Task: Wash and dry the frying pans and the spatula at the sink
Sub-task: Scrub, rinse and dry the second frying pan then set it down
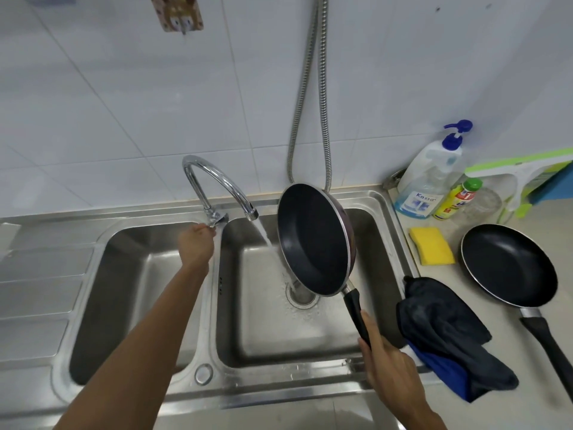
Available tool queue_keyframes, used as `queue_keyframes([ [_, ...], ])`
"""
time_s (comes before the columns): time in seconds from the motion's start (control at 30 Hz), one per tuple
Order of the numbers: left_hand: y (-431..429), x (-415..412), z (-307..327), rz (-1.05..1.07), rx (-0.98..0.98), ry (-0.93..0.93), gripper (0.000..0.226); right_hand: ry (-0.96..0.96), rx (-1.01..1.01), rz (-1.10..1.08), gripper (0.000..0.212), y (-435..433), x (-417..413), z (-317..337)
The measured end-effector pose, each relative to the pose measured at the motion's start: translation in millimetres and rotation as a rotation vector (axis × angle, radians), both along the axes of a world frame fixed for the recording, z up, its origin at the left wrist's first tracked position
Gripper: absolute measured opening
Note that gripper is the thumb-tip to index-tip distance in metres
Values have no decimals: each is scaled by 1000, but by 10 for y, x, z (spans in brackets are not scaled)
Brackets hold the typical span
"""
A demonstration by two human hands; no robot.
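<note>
Head view: rinsing 1 frying pan [313, 240] under running tap [217, 178], handle [356, 311] gripped by right hand [390, 367], tap lever [217, 220] pinched by left hand [197, 243]. Next likely: sponge [431, 246], right.

"Kassa" on soap bottle [429, 178]

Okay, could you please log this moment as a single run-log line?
left hand: grips tap handle | right hand: holds frying pan tilted into running water | second pan: on counter
</note>
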State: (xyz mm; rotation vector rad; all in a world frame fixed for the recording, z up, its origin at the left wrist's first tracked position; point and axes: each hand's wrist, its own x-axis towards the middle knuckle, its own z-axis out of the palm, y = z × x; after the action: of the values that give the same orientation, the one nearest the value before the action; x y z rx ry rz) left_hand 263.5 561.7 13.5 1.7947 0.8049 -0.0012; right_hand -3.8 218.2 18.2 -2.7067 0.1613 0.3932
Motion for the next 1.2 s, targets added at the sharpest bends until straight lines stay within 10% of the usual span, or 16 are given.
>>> queue_keyframes([
  [0.63,-468,-534,-198,-503,161,46,38,-107,-145,151,81,-175,101,17],
  [0.77,-1010,-1116,-313,-590,-102,123,10,-206,-171,180,79,-263,37,-10],
  [1.03,-1975,-1981,22,-528,-822,504,82,-163,303,-26,51,67,-177,78],
  [1.2,-2119,-2078,102,-312,-1081,546,57,-75,585,-250,45,348,-308,197],
])
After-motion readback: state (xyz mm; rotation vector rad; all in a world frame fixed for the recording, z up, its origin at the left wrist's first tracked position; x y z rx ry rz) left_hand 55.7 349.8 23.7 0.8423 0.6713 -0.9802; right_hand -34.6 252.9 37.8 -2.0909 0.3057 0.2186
